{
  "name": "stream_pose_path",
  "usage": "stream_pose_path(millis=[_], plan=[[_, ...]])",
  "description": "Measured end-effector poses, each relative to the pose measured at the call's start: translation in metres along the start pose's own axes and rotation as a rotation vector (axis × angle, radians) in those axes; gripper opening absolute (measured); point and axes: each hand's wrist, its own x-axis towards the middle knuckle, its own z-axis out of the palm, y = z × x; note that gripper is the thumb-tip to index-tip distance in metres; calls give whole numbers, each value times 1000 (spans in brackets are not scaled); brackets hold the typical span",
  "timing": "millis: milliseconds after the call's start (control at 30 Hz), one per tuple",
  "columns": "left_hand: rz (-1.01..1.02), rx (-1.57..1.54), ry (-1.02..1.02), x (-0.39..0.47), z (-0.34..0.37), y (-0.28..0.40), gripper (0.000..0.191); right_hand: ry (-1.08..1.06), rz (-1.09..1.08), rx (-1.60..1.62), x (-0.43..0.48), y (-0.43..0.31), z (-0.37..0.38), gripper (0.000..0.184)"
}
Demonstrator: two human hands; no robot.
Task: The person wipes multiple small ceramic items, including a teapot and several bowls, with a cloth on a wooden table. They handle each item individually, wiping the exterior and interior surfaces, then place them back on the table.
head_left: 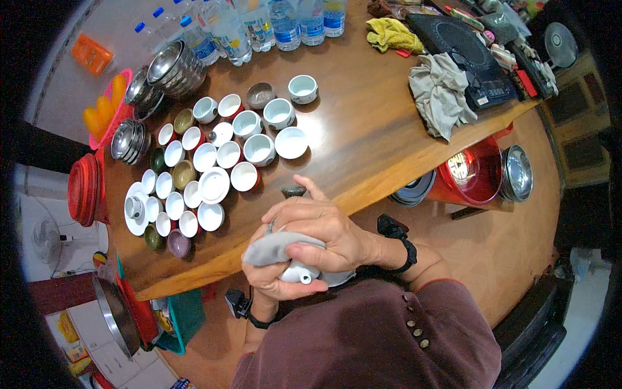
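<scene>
Close to my chest, just off the table's front edge, both hands are around a white porcelain teapot (296, 272) whose small round spout faces me. My left hand (267, 277) grips it from the left and below. My right hand (325, 233) presses a grey cloth (277, 247) over its top; the fingers hide most of the pot. Beyond my fingers lies a small dark object (293, 191), partly covered. Many small cups stand on the table to the left, among them a white cup (211, 216), a red-sided cup (245, 176) and a purple cup (179, 243). A white lid (214, 185) lies among them.
Stacked steel bowls (177, 68) and plastic bottles (286, 24) line the far side. At right on the wooden table (359, 116) are a crumpled pale cloth (440, 92), a yellow cloth (394, 35) and an induction cooker (461, 44). A red bucket (474, 175) stands beyond the front edge.
</scene>
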Motion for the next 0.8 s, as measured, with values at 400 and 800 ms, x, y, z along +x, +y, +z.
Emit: stream_pose_path(millis=[400,800], plan=[[90,111,-24,-12,-22,-3,56,714,487,-270,5,85,-159,44],[42,-89,29,-10,-21,-24,57,149,801,-1380,17,233,-226,61]])
